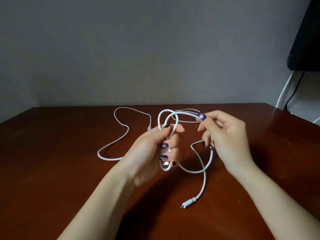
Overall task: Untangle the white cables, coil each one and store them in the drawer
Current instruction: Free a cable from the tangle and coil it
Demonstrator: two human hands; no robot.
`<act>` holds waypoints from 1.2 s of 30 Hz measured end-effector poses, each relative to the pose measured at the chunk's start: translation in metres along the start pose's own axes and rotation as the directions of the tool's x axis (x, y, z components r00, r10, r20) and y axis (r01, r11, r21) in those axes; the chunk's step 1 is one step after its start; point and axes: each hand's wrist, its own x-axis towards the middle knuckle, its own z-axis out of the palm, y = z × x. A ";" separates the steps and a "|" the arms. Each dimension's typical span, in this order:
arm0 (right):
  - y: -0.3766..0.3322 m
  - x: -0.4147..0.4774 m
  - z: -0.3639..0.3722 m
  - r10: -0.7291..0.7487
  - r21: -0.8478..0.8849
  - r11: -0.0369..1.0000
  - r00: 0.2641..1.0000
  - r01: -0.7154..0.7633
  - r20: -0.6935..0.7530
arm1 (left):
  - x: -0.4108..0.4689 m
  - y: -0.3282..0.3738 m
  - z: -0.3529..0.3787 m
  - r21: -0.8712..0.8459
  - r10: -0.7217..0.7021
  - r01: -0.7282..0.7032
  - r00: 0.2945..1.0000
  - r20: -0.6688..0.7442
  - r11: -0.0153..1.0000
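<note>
Left grip (152,149) grasping white cable (205,181) loops, right grip (225,135) pinching it alongside, plug (188,202) seemingly on table (52,170).

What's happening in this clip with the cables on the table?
A person is working on a white cable above a brown table. The left hand grips a few gathered loops of it, while the right hand pinches a strand near the top. One plug end lies on the table in front. A loose stretch of cable snakes across the table to the left, uncoiled. No drawer is in view.
</note>
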 end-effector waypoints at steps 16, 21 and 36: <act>0.012 -0.014 0.008 -0.228 -0.198 0.946 0.960 0.258 0.161 | 0.008 -0.003 0.001 -0.151 -0.052 0.059 0.997 0.049 0.987; 0.018 -0.015 0.013 -0.167 -0.266 0.930 0.936 0.254 0.310 | -0.004 0.005 0.004 -0.397 0.035 -0.054 0.998 -0.054 0.916; 0.024 -0.021 0.017 -0.188 -0.410 0.839 0.897 0.359 0.400 | 0.005 -0.006 -0.004 0.237 0.169 -0.094 0.932 -0.319 0.967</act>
